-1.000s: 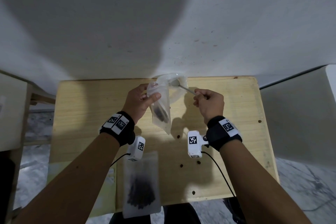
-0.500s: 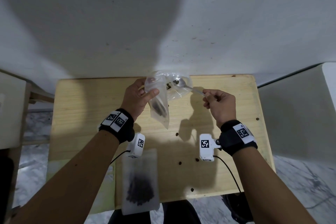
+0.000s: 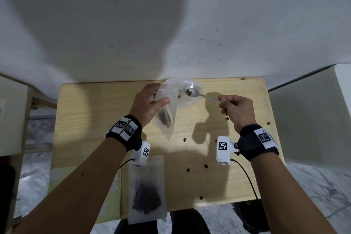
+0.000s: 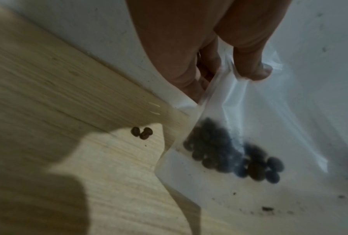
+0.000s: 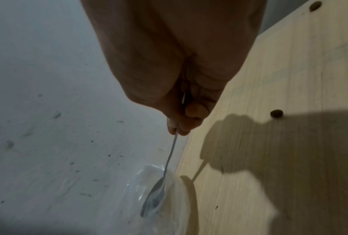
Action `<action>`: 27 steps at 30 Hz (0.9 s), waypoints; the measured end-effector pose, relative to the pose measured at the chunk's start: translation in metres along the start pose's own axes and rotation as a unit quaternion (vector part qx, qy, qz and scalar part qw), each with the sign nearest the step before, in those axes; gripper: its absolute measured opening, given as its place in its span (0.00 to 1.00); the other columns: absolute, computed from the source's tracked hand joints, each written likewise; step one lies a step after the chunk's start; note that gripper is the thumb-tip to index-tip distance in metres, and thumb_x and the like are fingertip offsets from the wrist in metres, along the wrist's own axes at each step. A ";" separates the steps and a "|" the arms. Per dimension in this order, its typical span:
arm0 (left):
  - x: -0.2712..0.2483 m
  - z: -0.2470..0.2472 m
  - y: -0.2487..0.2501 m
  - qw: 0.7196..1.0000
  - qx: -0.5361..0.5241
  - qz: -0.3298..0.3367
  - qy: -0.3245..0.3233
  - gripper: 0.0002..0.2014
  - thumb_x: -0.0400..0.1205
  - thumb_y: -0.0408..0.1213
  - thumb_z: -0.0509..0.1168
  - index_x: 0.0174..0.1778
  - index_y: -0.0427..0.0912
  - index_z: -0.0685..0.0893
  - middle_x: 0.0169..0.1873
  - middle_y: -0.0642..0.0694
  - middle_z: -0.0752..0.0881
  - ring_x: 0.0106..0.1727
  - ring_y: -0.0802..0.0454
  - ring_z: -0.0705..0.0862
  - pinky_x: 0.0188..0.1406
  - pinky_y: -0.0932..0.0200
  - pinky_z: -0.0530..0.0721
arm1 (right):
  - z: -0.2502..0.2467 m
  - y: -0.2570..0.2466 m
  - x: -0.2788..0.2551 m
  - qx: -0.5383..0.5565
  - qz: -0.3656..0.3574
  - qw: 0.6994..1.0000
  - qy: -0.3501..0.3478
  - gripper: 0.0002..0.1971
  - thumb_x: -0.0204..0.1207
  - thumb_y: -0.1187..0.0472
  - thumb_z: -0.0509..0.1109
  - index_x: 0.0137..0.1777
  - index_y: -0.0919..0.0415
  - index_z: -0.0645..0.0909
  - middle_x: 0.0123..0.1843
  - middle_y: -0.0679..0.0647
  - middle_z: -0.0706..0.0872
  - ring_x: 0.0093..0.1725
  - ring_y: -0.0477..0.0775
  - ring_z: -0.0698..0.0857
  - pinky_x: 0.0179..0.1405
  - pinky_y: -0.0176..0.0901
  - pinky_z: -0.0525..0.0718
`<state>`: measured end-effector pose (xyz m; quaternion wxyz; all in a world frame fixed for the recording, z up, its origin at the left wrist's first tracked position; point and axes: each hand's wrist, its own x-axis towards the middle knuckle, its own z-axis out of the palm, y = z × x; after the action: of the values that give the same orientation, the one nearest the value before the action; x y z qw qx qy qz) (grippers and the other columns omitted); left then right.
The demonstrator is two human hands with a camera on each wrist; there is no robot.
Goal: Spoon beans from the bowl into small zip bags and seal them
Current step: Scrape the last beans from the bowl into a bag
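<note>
1. Left hand [image 3: 147,100] pinches the bag [image 3: 166,114] by its mouth, hanging it above the table's [image 3: 91,119] far edge.
2. Right hand [image 3: 236,111] pinches the spoon [image 3: 195,93] handle, a few beans aboard, over the bowl [image 3: 190,99].
3. The bag looks light, limp and slippery: hold it at the rim.
4. The beans look ready to roll, so keep the spoon level.

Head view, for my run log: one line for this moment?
left hand: holds zip bag | right hand: holds spoon | beans on spoon
</note>
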<state>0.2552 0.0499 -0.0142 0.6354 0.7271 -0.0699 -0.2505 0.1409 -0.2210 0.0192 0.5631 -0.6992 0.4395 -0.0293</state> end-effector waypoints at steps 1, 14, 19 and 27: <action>0.000 -0.001 0.000 1.000 0.004 -0.001 -0.004 0.21 0.79 0.32 0.80 0.65 0.52 0.87 0.66 0.46 0.90 0.63 0.53 0.92 0.64 0.53 0.88 | 0.000 0.001 0.000 0.000 0.002 1.000 0.003 0.08 0.85 0.73 0.69 0.53 0.70 0.91 0.36 0.58 0.88 0.23 0.44 0.80 0.25 0.31 0.79; -0.003 0.001 0.001 1.000 -0.005 0.008 -0.004 0.22 0.80 0.28 0.78 0.70 0.40 0.85 0.67 0.44 0.90 0.62 0.55 0.92 0.59 0.64 0.88 | 0.022 -0.007 -0.008 -0.122 -0.093 0.988 0.010 0.10 0.84 0.66 0.71 0.49 0.55 0.93 0.37 0.46 0.91 0.34 0.43 0.86 0.44 0.38 0.87; -0.005 0.000 -0.001 1.000 -0.027 -0.007 0.007 0.19 0.81 0.25 0.76 0.69 0.38 0.87 0.61 0.47 0.92 0.54 0.62 0.92 0.48 0.72 0.86 | 0.044 -0.012 -0.011 -0.231 -0.188 0.953 0.050 0.11 0.84 0.68 0.68 0.56 0.61 0.92 0.51 0.55 0.94 0.50 0.55 0.91 0.56 0.41 0.86; -0.006 -0.009 -0.003 0.996 -0.076 -0.021 0.027 0.18 0.82 0.25 0.75 0.66 0.43 0.89 0.62 0.45 0.92 0.58 0.56 0.92 0.52 0.68 0.87 | 0.053 -0.016 -0.014 -0.330 -0.251 0.903 0.115 0.13 0.84 0.70 0.65 0.61 0.65 0.90 0.55 0.59 0.90 0.47 0.64 0.89 0.43 0.43 0.76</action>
<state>0.2531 0.0606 -0.0148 0.6854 0.6843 -0.0179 -0.2482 0.1701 -0.1721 0.0198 0.2196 -0.9238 0.2961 -0.1034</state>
